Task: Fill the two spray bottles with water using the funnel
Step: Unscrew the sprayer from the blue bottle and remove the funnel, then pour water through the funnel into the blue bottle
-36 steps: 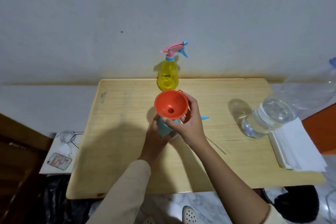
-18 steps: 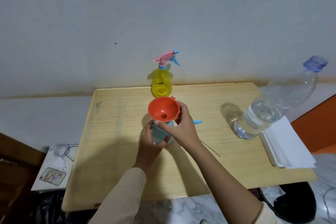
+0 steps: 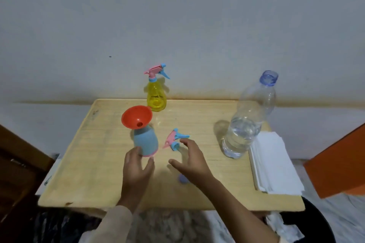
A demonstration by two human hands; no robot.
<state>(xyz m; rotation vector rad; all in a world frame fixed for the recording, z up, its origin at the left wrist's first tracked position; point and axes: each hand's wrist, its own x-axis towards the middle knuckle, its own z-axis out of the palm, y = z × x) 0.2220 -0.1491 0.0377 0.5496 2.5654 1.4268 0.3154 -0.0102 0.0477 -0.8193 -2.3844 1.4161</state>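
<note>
A blue spray bottle (image 3: 146, 141) stands on the wooden table (image 3: 98, 173) with an orange funnel (image 3: 136, 117) seated in its neck. Its pink and blue spray head (image 3: 173, 138) lies on the table just to its right. My left hand (image 3: 137, 167) is open at the bottle's base, fingertips near or touching it. Beyond the spray head, my right hand (image 3: 192, 159) hovers open and holds nothing. A yellow spray bottle (image 3: 156, 97) with its head on stands at the table's far edge. A large clear water bottle (image 3: 247, 122), uncapped and partly full, stands at the right.
A stack of white napkins (image 3: 273, 165) lies beside the water bottle at the table's right edge. A small blue cap (image 3: 183, 178) rests under my right wrist. An orange object (image 3: 335, 163) stands to the right, dark wood furniture (image 3: 17, 163) to the left.
Both hands have let go of the funnel and blue bottle and drawn back toward me. The funnel now rests alone in the bottle's neck. The camera has tilted up.
</note>
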